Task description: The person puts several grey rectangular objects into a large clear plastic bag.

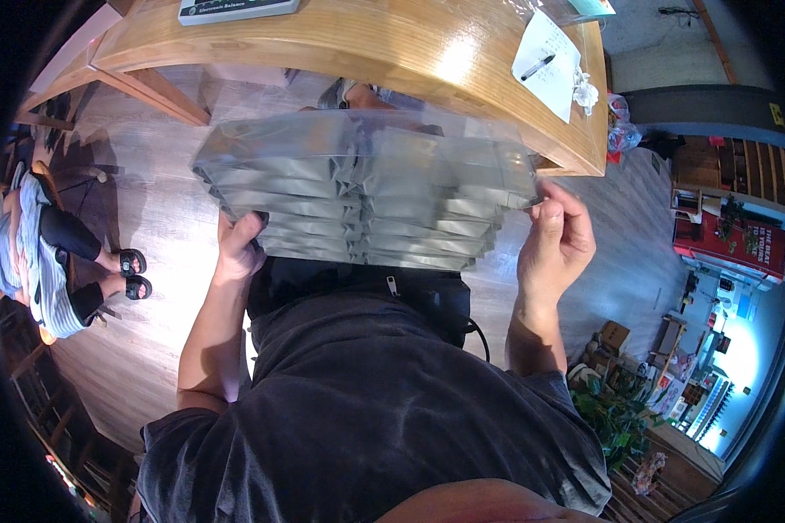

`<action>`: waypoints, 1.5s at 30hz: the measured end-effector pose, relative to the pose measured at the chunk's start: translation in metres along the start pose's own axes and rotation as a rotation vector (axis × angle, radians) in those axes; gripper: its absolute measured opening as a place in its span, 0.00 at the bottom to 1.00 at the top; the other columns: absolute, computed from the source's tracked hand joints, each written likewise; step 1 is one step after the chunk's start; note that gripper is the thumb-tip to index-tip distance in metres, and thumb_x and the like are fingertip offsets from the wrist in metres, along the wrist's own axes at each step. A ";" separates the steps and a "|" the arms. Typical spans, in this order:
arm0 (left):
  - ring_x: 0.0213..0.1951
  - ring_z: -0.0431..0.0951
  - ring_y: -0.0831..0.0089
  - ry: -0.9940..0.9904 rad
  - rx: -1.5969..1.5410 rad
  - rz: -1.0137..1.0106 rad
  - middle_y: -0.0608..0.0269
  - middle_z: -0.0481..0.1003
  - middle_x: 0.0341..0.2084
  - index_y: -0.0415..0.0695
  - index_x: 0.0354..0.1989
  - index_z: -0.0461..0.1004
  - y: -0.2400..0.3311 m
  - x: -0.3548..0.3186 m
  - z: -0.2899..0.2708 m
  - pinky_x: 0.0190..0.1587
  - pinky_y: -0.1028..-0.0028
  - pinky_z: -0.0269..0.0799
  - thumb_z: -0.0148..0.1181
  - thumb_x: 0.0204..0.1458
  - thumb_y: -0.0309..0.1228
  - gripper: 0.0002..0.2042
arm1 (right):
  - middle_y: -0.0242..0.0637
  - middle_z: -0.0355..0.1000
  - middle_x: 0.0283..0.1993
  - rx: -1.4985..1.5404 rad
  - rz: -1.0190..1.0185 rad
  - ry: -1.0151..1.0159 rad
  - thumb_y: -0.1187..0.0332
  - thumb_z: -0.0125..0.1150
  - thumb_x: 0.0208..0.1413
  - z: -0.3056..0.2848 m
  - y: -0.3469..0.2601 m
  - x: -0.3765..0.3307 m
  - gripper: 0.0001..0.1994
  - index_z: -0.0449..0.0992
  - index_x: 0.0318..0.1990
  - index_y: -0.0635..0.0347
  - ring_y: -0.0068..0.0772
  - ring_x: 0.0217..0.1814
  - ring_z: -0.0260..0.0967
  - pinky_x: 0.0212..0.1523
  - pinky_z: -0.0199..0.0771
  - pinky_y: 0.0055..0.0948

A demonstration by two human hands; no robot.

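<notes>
I hold a clear plastic bag (366,187) packed with stacked silver-grey foil pouches, flat in front of my chest. My left hand (238,248) supports its lower left corner from beneath, fingers curled on the edge. My right hand (556,234) pinches the bag's right edge between thumb and fingers. The bag hides most of what lies below it, including my feet.
A curved wooden table (392,44) stands just ahead, with a white paper and pen (547,63), crumpled plastic (586,91) and a grey scale (235,9) on it. A seated person (52,253) in sandals is at left. Shelves, boxes and plants (663,375) crowd the right.
</notes>
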State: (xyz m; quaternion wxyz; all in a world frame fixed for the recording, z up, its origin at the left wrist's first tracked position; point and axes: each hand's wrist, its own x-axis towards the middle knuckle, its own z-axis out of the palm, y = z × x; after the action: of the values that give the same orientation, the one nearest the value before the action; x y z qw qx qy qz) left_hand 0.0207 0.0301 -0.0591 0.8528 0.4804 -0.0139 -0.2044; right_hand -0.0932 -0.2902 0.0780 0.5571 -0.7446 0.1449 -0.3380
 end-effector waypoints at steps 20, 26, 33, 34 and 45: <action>0.52 0.71 0.62 -0.042 -0.184 -0.126 0.53 0.69 0.51 0.36 0.60 0.58 0.007 0.004 0.018 0.54 0.64 0.67 0.68 0.42 0.46 0.40 | 0.48 0.73 0.48 0.048 -0.144 -0.291 0.65 0.64 0.53 0.004 -0.004 0.009 0.12 0.67 0.34 0.61 0.41 0.57 0.65 0.58 0.62 0.42; 0.54 0.70 0.61 -0.059 -0.254 -0.210 0.53 0.68 0.53 0.38 0.62 0.56 0.000 0.007 0.009 0.55 0.63 0.67 0.67 0.42 0.46 0.41 | 0.50 0.73 0.47 0.062 -0.205 -0.420 0.61 0.66 0.51 0.001 -0.013 0.020 0.16 0.76 0.38 0.67 0.46 0.56 0.67 0.58 0.62 0.43; 0.54 0.69 0.61 -0.068 -0.284 -0.153 0.54 0.68 0.53 0.38 0.61 0.57 0.003 0.008 0.011 0.56 0.63 0.66 0.67 0.42 0.46 0.40 | 0.53 0.73 0.49 -0.048 -0.244 -0.536 0.61 0.67 0.50 0.006 -0.023 0.033 0.20 0.77 0.43 0.72 0.49 0.55 0.70 0.58 0.65 0.43; 0.54 0.69 0.61 -0.065 -0.286 -0.143 0.54 0.68 0.53 0.38 0.61 0.57 0.001 0.009 0.009 0.56 0.63 0.66 0.67 0.42 0.46 0.40 | 0.53 0.73 0.48 -0.030 -0.264 -0.523 0.61 0.66 0.51 0.008 -0.023 0.036 0.20 0.77 0.42 0.72 0.49 0.55 0.70 0.57 0.65 0.43; 0.53 0.70 0.58 0.192 -0.249 -0.029 0.53 0.69 0.52 0.40 0.60 0.60 -0.008 0.004 -0.001 0.57 0.59 0.65 0.61 0.46 0.52 0.38 | 0.46 0.75 0.44 -0.018 -0.217 -0.102 0.71 0.53 0.61 0.030 0.007 0.141 0.10 0.74 0.44 0.71 0.32 0.46 0.73 0.46 0.73 0.27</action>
State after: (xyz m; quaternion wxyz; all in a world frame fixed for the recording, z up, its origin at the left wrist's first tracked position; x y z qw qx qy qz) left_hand 0.0219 0.0257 -0.0673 0.9001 0.3884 0.1002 -0.1700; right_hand 0.0303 -0.3541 0.1149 0.5172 -0.7771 0.0382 -0.3567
